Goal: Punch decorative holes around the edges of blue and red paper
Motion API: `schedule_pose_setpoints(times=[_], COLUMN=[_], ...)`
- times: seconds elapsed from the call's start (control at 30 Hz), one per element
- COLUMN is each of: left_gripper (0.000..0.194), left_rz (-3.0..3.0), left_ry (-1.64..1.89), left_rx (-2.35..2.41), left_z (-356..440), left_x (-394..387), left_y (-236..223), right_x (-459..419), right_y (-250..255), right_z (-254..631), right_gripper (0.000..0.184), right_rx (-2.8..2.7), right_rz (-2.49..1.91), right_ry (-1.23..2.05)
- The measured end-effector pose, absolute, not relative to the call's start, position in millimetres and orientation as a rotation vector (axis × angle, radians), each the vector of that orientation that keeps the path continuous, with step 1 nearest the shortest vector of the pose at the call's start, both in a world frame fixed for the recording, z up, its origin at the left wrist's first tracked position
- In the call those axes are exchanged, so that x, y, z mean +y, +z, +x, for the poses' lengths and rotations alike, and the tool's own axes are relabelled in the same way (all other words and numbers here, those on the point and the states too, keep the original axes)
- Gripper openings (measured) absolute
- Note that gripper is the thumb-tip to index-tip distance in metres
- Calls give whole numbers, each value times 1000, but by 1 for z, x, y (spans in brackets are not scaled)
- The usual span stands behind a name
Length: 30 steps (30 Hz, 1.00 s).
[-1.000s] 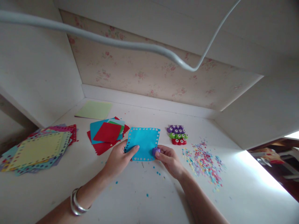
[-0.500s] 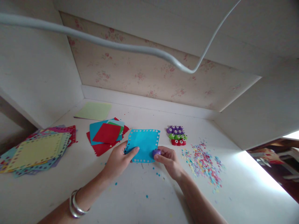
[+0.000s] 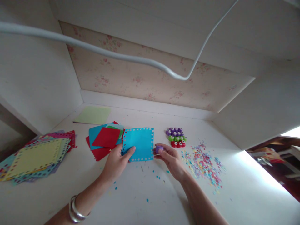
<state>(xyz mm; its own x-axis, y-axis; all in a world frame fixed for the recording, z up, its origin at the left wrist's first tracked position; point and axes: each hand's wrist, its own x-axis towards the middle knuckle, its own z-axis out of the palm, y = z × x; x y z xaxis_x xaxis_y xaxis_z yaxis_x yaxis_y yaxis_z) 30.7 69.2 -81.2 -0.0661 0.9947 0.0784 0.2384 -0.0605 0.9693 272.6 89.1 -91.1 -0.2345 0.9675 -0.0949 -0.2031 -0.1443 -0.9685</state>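
My left hand [image 3: 118, 159] pinches the left side of a blue sheet of paper [image 3: 142, 142], its thumb lying on top. Small punched holes run along the edges of the sheet. In my right hand [image 3: 169, 157], thumb and fingers close on a small purple craft punch [image 3: 159, 149], just off the sheet's right edge. Beyond that hand, several punches [image 3: 176, 137] stand in rows of purple, green and red, each with white eye-like spots.
Punched, edged sheets [image 3: 35, 153] are piled at the left. Plain red, blue and green sheets [image 3: 105, 137] lie nearer, with pale green paper [image 3: 92, 115] behind. Colourful paper bits [image 3: 207, 165] are scattered at the right. A white cable [image 3: 131, 58] crosses in front of the view.
The blue sheet has shifted left with my left hand. The purple punch, which was at the sheet's right edge, is now apart from it in my right hand.
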Motion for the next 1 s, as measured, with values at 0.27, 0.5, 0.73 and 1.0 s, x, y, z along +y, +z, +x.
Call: schedule_pose_setpoints(times=[0.27,0.5,0.73,1.0], left_gripper=[33,33,32,36], left_rz=[1281,1127,1119,1141], left_ry=[1259,1281,1270,1242], left_rx=[1435,1372,1361,1422], left_z=[31,32,33,32], left_x=[69,73,76,77], left_y=[-75,-79,-87,-89], right_x=[99,98,103,104], right_y=[-86,-82,-81,-83], right_z=[287,285,293,294], right_gripper=[33,31,27,28], right_rx=[-912,-880,-698,-708], right_rz=[-898,-860,-795,-775], right_ry=[1425,1353,1480,1554])
